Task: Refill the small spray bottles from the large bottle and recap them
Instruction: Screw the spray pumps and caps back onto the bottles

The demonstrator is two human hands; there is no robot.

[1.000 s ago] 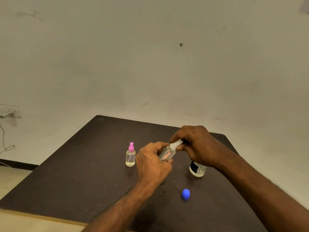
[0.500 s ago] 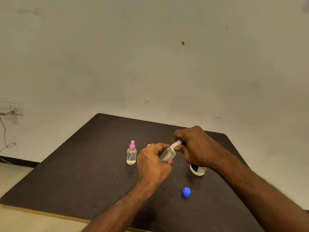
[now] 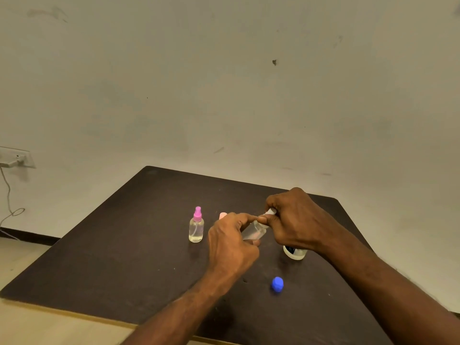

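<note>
Dark table (image 3: 124, 265) beneath; left hand (image 3: 231, 247) still grips tilted clear spray bottle (image 3: 254, 231); right hand (image 3: 296, 220) keeps pinching its white cap (image 3: 270, 212), likely recapping; pink-capped bottle (image 3: 196, 226) stands left.

A clear small spray bottle (image 3: 254, 231) tilts between two hands, white sprayer (image 3: 268, 213) on top; a pink-capped bottle (image 3: 196, 226) stands upright nearby; the large bottle (image 3: 294, 252) stands uncapped, blue cap (image 3: 277, 284) apart.
</note>
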